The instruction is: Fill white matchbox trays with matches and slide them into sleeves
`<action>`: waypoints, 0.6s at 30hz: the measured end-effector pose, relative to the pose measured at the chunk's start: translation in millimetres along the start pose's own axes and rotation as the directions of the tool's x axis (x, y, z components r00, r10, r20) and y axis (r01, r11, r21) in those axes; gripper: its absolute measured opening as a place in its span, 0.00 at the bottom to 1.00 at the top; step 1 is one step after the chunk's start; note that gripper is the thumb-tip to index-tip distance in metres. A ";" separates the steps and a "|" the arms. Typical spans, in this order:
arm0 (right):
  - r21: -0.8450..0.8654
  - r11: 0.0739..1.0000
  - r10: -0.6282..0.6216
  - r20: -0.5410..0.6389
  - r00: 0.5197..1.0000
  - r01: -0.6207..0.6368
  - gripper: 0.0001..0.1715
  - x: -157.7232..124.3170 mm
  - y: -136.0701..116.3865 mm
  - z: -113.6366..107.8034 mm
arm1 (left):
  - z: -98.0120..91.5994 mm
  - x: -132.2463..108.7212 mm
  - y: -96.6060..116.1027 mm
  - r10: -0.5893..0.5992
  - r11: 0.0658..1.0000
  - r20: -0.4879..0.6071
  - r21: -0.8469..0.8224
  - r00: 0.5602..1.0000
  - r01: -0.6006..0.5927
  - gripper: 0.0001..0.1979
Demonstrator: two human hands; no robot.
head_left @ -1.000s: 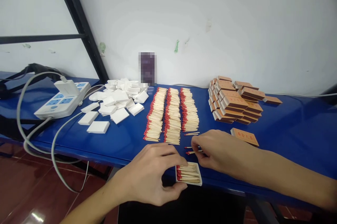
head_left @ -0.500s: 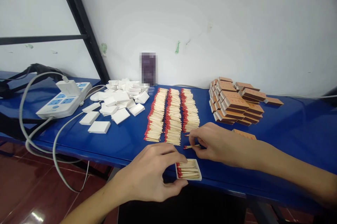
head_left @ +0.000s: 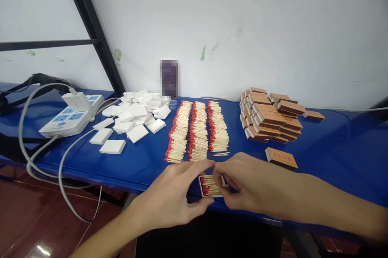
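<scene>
My left hand is closed around a small white matchbox tray at the front of the table, thumb on the near side and fingers on the far side. Red-headed matches lie inside it, heads to the left. Over the tray's right part, my right hand is pinched, its fingertips at the matches; they largely hide what is between them. Just beyond, a loose match lies at the near end of the right match row. Two more match rows run alongside to its left.
White trays are heaped at the left back. Orange matchbox covers are stacked at the right, with a single orange matchbox nearer me. A power strip with looping cables stands far left. A pixelated dark rectangle is against the wall.
My right hand has moved left from the table, where it pinched matches, to over the tray. The tray and my left hand have shifted slightly away from me. The single orange matchbox is now uncovered.
</scene>
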State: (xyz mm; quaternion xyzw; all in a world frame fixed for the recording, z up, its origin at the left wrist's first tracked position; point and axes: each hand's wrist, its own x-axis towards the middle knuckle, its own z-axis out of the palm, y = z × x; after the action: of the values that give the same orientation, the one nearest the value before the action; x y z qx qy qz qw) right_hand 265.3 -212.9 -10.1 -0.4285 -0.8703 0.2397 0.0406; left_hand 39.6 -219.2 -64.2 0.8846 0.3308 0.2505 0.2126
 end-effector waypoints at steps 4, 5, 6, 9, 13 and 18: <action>0.038 0.999 0.000 0.049 0.999 -0.002 0.07 8.7 -7.0 3.9 | 1.4 -1.5 -1.3 -0.021 1.000 0.005 0.015 1.000 0.021 0.32; 0.039 0.999 0.005 0.047 0.999 -0.007 0.07 9.9 -6.8 5.0 | 1.5 -1.5 -1.4 -0.023 1.000 0.006 0.014 1.000 0.023 0.32; 0.036 0.999 0.012 0.036 0.999 -0.013 0.08 10.3 -6.2 5.9 | 1.5 -1.4 -1.4 -0.021 1.000 0.005 0.010 1.000 0.021 0.32; 0.006 1.000 0.014 -0.037 0.999 -0.014 0.07 7.3 -3.5 7.1 | 1.0 0.1 -0.8 -0.009 1.000 -0.003 -0.002 1.000 0.009 0.28; -0.047 0.999 0.017 -0.100 0.995 -0.022 0.06 -2.2 3.8 5.5 | -0.2 3.0 -0.4 0.012 1.000 0.009 -0.028 1.000 -0.011 0.14; -0.071 0.994 0.077 -0.108 0.991 -0.085 0.12 -13.5 19.8 6.3 | -1.1 4.9 -2.2 0.068 0.996 0.051 -0.057 0.996 -0.065 0.12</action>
State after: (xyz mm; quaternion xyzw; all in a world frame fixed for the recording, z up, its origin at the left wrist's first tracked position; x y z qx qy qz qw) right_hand 286.5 -215.4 -22.8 -0.4766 -0.8573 0.1852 0.0601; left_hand 41.1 -214.1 -63.0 0.8953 0.2885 0.2430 0.2371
